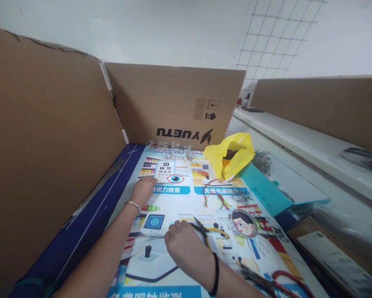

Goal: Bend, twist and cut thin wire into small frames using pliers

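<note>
My left hand (145, 190) rests on the printed poster (161, 258), beside its eye chart picture. Its fingers are bent and pressed together; whatever lies between them is too small to make out. Closer to me, my right hand (182, 240) is closed, knuckles up, with its fingertips hidden. A faint thin line shows near its left side, but I cannot tell what it is. Right beside this hand lie yellow-handled pliers (218, 231) with dark jaws. A round clear dish (244, 222) sits farther right. Red-handled scissors or pliers (275, 283) lie near my right forearm.
A yellow plastic bag (229, 155) stands open at the back right, with coloured threads or wires (223, 202) before it. Tangled thin pieces (173, 150) lie along the back cardboard panel (173, 99). A teal box (266, 190) and a wrapped brown package (334, 256) border the right side.
</note>
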`<control>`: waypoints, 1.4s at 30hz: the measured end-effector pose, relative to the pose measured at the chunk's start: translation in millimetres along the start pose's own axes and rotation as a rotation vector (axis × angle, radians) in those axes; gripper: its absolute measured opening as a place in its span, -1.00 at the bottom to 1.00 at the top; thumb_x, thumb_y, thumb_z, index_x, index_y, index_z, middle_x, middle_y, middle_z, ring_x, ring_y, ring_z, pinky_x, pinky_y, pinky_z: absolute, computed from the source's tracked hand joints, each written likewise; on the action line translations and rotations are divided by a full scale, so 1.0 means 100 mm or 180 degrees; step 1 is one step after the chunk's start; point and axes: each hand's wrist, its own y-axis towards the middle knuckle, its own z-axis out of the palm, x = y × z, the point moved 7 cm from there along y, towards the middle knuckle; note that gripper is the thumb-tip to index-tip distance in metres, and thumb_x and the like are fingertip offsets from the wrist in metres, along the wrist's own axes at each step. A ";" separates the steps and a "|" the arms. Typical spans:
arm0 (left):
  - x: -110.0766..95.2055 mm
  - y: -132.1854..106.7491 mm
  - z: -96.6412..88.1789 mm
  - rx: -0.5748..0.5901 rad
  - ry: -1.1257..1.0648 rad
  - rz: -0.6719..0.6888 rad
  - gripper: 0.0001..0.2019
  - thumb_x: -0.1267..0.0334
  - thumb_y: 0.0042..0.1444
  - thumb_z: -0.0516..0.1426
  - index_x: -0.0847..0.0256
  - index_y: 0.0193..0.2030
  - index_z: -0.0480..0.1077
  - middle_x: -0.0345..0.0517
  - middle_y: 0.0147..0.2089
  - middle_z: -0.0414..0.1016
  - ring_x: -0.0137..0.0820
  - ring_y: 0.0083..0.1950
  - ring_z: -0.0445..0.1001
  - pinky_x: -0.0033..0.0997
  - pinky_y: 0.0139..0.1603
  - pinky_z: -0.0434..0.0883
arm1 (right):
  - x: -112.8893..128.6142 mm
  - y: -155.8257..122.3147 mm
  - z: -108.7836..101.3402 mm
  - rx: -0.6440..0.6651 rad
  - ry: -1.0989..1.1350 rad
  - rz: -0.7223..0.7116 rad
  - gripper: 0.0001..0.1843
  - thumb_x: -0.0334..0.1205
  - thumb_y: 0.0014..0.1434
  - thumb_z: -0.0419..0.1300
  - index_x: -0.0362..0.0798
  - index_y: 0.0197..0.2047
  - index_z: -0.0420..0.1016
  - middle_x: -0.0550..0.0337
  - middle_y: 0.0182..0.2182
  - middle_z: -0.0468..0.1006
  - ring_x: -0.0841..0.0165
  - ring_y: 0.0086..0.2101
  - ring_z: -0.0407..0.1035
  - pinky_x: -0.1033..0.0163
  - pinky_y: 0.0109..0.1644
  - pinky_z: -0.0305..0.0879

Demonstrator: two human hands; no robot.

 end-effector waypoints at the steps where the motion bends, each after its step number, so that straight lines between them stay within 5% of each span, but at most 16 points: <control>1: 0.00 0.00 0.00 -0.0007 0.0010 0.0004 -0.77 0.52 0.12 -0.03 0.27 -0.23 0.43 0.05 -0.21 0.47 -0.21 -0.11 0.42 -0.29 -0.15 0.31 | 0.00 0.00 -0.01 0.0005 -0.0004 -0.0002 -0.89 -0.43 0.08 0.21 -0.16 -0.43 0.34 0.07 -0.48 0.45 0.24 -0.43 0.32 0.16 -0.46 0.18; 7: 0.00 -0.01 -0.01 -0.0015 0.0041 0.0027 -0.77 0.49 0.13 -0.01 0.25 -0.23 0.45 0.03 -0.21 0.48 -0.21 -0.11 0.42 -0.30 -0.15 0.33 | -0.02 -0.02 -0.07 0.0096 0.0040 0.0027 -0.92 -0.44 0.06 0.20 -0.17 -0.43 0.37 0.05 -0.47 0.46 0.23 -0.42 0.34 0.16 -0.44 0.21; 11: 0.01 -0.01 0.00 0.0010 0.0024 0.0066 -0.74 0.52 0.12 -0.02 0.24 -0.20 0.45 0.03 -0.20 0.48 -0.22 -0.09 0.41 -0.32 -0.11 0.32 | -0.28 -0.05 -0.21 0.0294 0.0161 0.0283 -0.95 -0.44 0.07 0.17 -0.16 -0.41 0.41 0.05 -0.44 0.50 0.21 -0.39 0.39 0.17 -0.41 0.25; 17: 0.01 -0.01 0.00 0.0039 -0.0039 0.0095 -0.74 0.51 0.13 -0.04 0.26 -0.21 0.45 0.05 -0.20 0.48 -0.22 -0.10 0.41 -0.32 -0.12 0.32 | -1.48 0.12 -0.33 0.1007 -0.0169 0.1191 -0.78 -0.46 0.20 0.02 -0.16 -0.22 0.49 -0.03 -0.25 0.54 0.23 -0.19 0.43 0.19 -0.19 0.33; 22: 0.00 -0.02 -0.03 0.0021 -0.0110 0.0050 -0.75 0.52 0.11 -0.03 0.26 -0.23 0.45 0.05 -0.20 0.48 -0.23 -0.10 0.41 -0.33 -0.13 0.32 | -2.28 0.39 -0.19 0.1261 -0.0388 0.1548 -0.64 -0.15 0.24 0.12 -0.13 0.06 0.32 0.03 -0.01 0.39 0.27 -0.11 0.37 0.05 -0.07 0.36; 32: 0.00 -0.01 0.01 0.0023 -0.0272 -0.0032 -0.76 0.51 0.11 -0.02 0.27 -0.21 0.44 0.09 -0.19 0.46 -0.17 -0.07 0.38 -0.28 -0.17 0.31 | -2.59 0.76 0.49 0.1404 -0.0061 0.1490 -0.63 -0.15 0.23 0.13 -0.15 0.05 0.33 0.01 -0.02 0.39 0.26 -0.11 0.37 0.06 -0.07 0.36; 38: -0.01 -0.02 0.00 -0.0030 -0.0273 -0.0005 -0.76 0.52 0.11 -0.03 0.28 -0.24 0.43 0.08 -0.22 0.46 -0.16 -0.10 0.38 -0.27 -0.20 0.31 | -2.97 0.72 0.26 0.0971 0.1059 0.1692 -0.64 -0.14 0.23 0.13 -0.12 0.05 0.34 0.04 -0.01 0.39 0.26 -0.11 0.37 0.06 -0.07 0.36; 42: -0.02 -0.02 -0.02 -0.0072 -0.0268 0.0005 -0.76 0.52 0.11 -0.04 0.28 -0.24 0.43 0.08 -0.22 0.45 -0.17 -0.12 0.39 -0.27 -0.21 0.32 | -3.04 0.60 0.06 0.0407 0.2151 0.1718 -0.74 -0.23 0.24 0.05 -0.21 -0.07 0.37 0.01 -0.18 0.52 0.36 -0.28 0.45 0.27 -0.28 0.40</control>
